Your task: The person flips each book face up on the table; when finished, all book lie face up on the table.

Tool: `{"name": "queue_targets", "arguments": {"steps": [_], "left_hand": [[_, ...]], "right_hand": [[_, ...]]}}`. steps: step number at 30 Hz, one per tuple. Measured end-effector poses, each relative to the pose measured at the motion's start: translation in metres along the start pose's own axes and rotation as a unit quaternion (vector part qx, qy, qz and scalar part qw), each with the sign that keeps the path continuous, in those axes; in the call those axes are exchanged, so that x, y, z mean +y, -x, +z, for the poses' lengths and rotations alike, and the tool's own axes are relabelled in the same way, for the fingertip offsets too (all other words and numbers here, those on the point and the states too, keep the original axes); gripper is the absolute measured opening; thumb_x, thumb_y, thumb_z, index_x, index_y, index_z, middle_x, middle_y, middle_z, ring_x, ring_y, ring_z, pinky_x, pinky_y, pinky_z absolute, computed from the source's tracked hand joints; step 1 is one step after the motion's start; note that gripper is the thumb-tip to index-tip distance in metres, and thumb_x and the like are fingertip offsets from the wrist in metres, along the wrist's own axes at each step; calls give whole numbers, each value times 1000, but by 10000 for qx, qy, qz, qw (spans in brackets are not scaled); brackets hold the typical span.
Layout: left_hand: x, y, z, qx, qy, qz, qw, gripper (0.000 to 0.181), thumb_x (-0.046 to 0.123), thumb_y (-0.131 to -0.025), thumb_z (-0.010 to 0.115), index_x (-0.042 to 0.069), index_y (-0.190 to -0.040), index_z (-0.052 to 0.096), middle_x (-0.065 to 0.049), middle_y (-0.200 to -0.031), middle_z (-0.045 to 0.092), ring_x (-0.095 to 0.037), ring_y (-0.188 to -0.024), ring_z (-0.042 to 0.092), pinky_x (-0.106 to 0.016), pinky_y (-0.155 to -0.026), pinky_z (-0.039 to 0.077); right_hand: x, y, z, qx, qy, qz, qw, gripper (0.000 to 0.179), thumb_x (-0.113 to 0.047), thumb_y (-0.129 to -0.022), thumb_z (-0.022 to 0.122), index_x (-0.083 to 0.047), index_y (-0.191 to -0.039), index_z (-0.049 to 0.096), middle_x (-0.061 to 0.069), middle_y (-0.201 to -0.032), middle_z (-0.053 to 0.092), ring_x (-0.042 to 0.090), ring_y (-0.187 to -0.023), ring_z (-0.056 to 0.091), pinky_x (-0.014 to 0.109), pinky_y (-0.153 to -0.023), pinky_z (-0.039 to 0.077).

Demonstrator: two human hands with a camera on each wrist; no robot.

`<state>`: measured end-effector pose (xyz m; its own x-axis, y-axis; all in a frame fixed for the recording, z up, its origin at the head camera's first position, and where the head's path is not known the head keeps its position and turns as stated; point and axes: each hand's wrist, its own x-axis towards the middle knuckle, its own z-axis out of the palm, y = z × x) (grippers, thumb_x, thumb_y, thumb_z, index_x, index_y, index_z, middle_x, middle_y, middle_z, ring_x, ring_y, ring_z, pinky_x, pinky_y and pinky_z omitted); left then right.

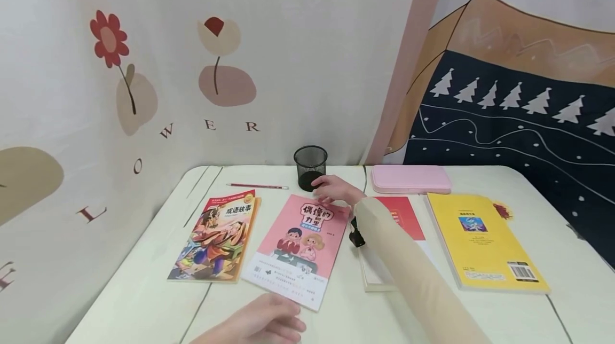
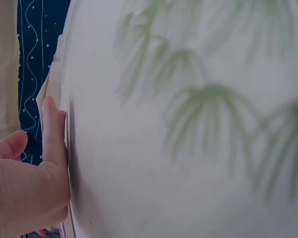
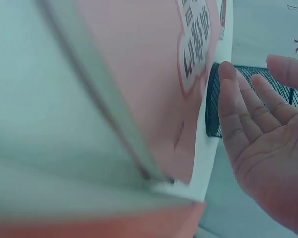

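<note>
So the right hand is over the top edge of the pink book, fingertips right by the black mesh cup. The right-wrist view shows it pretty open, fingers loosely extended and thumb well out, with nothing in its grasp. The cup is behind the fingers from there, so I honestly can't tell if they touch it. The cup stands upright close to the back edge of the tabletop, roughly midway along.

The left hand is just off the pink book's bottom edge, toward the near side, fingers loosely bent and not gripping anything I can see. The pink book lies flat and a bit skewed around the middle, its lower right corner pointing at the near side.

Left of it there's a narrow gap, then an illustrated book, with a wider strip of white out to the left edge. A pencil lies lengthwise along the back, left of the cup.

On the right, the sleeve cuts over a red-and-white book, hiding its middle. The pink case sits at the back edge, and its front right corner is tight against the yellow book, nearer the right edge.
</note>
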<state>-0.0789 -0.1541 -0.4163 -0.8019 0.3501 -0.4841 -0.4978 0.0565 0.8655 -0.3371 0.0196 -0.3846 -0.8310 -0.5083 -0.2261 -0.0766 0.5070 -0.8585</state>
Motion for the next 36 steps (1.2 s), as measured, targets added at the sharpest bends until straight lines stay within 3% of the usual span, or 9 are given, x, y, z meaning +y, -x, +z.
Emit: {"name": "queue_targets", "arguments": {"steps": [6, 9, 13, 18, 25, 32, 36], "left_hand": [[9, 1, 0, -148, 7, 102, 9998, 31, 17, -84, 56, -6, -104, 50, -17, -87, 62, -28, -77, 61, -38, -71, 50], [17, 0, -3, -133, -105, 313, 9994, 33, 17, -84, 57, -5, -106, 48, -19, -89, 62, -28, -78, 62, -37, -70, 50], [31, -1, -13, 74, -642, 599, 9961, 37, 21, -85, 57, -5, -109, 48, -17, -91, 63, -27, -78, 62, -36, -68, 51], [45, -2, -32, 476, -944, 932, 9900, 42, 20, -84, 59, -8, -112, 46, -18, -94, 62, -28, -81, 61, -37, -69, 51], [56, -3, -58, 1242, -1471, 1238, 9735, 42, 18, -80, 64, -7, -109, 48, -19, -97, 60, -29, -82, 60, -37, -67, 51], [56, -10, -77, 2100, -2202, 954, 9478, 32, 14, -79, 64, 1, -106, 54, -8, -91, 59, -22, -76, 59, -34, -61, 51], [54, -11, -81, 2195, -2443, 813, 9410, 35, 14, -77, 66, 1, -107, 54, -5, -87, 58, -20, -70, 59, -33, -58, 50]], "right_hand": [[1, 9, -10, -87, -87, 1, 9999, 39, -13, -88, 52, -1, -124, 46, 13, -101, 57, 24, -86, 58, 33, -73, 48], [2, 13, -12, -175, -25, 3, 9998, 38, -11, -87, 52, 0, -123, 46, 13, -99, 57, 24, -85, 58, 33, -72, 49], [6, 19, -15, -124, 202, 72, 9997, 36, -12, -86, 54, -1, -120, 49, 11, -95, 58, 23, -80, 58, 32, -68, 49], [15, 29, -19, 12, 424, 217, 9989, 34, -12, -85, 56, -1, -117, 52, 10, -91, 57, 20, -73, 56, 28, -65, 49], [23, 44, -24, 103, 467, 416, 9980, 32, -11, -83, 59, 0, -113, 53, 10, -93, 57, 19, -71, 58, 29, -63, 51], [24, 54, -23, 181, 535, 576, 9967, 33, -9, -82, 61, 0, -113, 55, 11, -96, 56, 19, -71, 59, 28, -63, 52], [24, 53, -22, 210, 573, 624, 9962, 34, -9, -82, 62, 0, -113, 54, 12, -98, 56, 18, -70, 59, 28, -64, 51]]}}
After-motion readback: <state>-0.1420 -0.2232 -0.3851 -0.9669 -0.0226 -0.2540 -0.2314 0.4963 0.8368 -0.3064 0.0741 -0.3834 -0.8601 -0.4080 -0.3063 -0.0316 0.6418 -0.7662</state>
